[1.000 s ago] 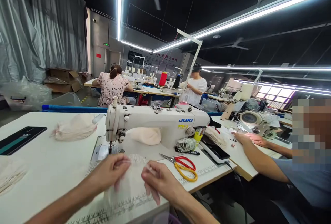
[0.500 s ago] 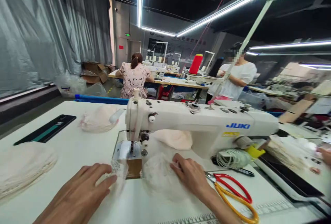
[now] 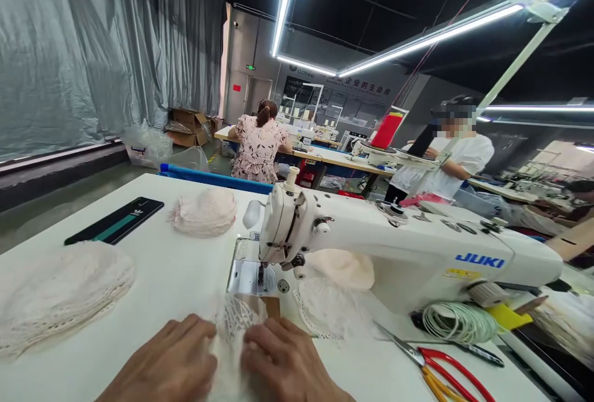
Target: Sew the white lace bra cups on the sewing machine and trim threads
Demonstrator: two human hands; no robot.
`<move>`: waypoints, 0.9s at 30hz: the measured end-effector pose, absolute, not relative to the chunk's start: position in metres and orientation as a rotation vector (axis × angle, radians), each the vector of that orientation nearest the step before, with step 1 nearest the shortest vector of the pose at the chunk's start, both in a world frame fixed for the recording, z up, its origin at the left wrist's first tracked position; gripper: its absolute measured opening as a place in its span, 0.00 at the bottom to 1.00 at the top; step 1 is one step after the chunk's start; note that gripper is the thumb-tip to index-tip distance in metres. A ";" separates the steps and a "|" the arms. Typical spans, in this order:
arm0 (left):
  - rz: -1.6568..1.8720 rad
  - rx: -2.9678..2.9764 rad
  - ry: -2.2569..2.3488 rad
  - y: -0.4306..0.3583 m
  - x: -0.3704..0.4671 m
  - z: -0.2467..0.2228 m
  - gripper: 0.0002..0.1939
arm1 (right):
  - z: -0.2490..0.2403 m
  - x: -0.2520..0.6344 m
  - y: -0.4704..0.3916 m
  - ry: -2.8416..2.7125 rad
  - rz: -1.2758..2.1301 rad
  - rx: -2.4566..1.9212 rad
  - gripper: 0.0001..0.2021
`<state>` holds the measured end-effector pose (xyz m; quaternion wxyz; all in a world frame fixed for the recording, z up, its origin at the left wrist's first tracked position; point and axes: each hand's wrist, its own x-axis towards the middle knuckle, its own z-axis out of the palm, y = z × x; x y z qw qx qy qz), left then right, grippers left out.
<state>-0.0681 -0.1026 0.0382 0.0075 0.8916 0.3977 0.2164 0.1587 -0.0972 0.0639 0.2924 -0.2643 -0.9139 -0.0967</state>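
White lace fabric (image 3: 236,321) lies in front of the sewing machine (image 3: 352,222), just below its needle area. On the fabric's left side, my left hand (image 3: 171,359) has bent fingers closed on its edge. My right hand (image 3: 283,359) pinches the right side, its fingers curled and slightly blurred. Another sheer lace piece (image 3: 329,312) rests right of the needle plate (image 3: 253,275), beside a cream round piece (image 3: 346,268) under the machine arm. Stacks of lace pieces (image 3: 60,290) and pale pieces (image 3: 206,211) sit on the left of the table.
Scissors (image 3: 445,371) with red and yellow handles lie at the right, near coiled cord (image 3: 459,321) and a black pen (image 3: 480,354). A black and green case (image 3: 116,221) is at the left. Two people are visible beyond the table.
My right hand has moved left, away from the sheer piece, and closed on the lace near my left hand. My left hand's fingers have closed in. The view has shifted.
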 end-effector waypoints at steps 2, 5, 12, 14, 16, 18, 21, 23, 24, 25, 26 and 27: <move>0.741 2.608 1.293 -0.090 -0.070 0.052 0.11 | 0.060 0.156 -0.092 -2.416 -0.127 -0.681 0.20; 0.754 2.350 1.316 -0.065 -0.067 0.065 0.14 | 0.064 0.160 -0.091 -2.367 0.082 -0.677 0.14; 0.498 1.975 1.293 -0.031 -0.058 0.077 0.14 | 0.066 0.176 -0.100 -2.362 0.380 -0.701 0.08; 0.490 1.950 1.309 -0.037 -0.059 0.074 0.15 | 0.057 0.179 -0.102 -2.403 0.324 -0.744 0.06; 0.498 1.940 1.313 -0.044 -0.061 0.068 0.13 | 0.046 0.179 -0.104 -2.406 0.234 -0.782 0.03; 0.508 1.956 1.315 -0.049 -0.062 0.063 0.13 | 0.038 0.178 -0.106 -2.400 0.140 -0.790 0.03; 0.455 2.017 1.356 -0.049 -0.060 0.064 0.11 | 0.034 0.178 -0.108 -2.411 0.088 -0.836 0.05; 0.414 2.050 1.386 -0.047 -0.057 0.069 0.10 | 0.036 0.179 -0.110 -2.391 0.116 -0.902 0.05; 0.402 2.064 1.391 -0.045 -0.055 0.072 0.10 | 0.039 0.179 -0.111 -2.370 0.135 -0.923 0.06; 0.397 2.074 1.394 -0.044 -0.054 0.074 0.10 | 0.041 0.179 -0.112 -2.346 0.150 -0.934 0.07; 0.396 2.079 1.396 -0.043 -0.052 0.075 0.09 | 0.044 0.178 -0.113 -2.320 0.153 -0.929 0.09; 0.393 2.085 1.401 -0.043 -0.050 0.076 0.08 | 0.046 0.177 -0.113 -2.292 0.141 -0.920 0.10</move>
